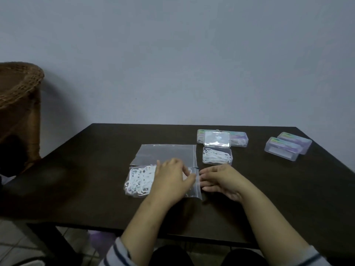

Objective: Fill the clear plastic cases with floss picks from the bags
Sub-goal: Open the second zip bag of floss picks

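A clear zip bag (140, 181) full of white floss picks lies on the dark table (96, 179) in front of me. My left hand (172, 179) rests on the bag, and its fingertips pinch the bag's right edge. My right hand (221, 181) sits just right of that edge, its fingers loosely curled and pointing at the bag's mouth, holding nothing. Behind my right hand stands an open clear case (217, 156) with floss picks inside. Its lid (217, 139) is flipped back.
An empty flat zip bag (165, 153) lies behind the full one. A closed case (239, 138) sits behind the open lid, and two more closed cases (286, 147) stand at the far right. A wicker chair (19, 96) is left of the table.
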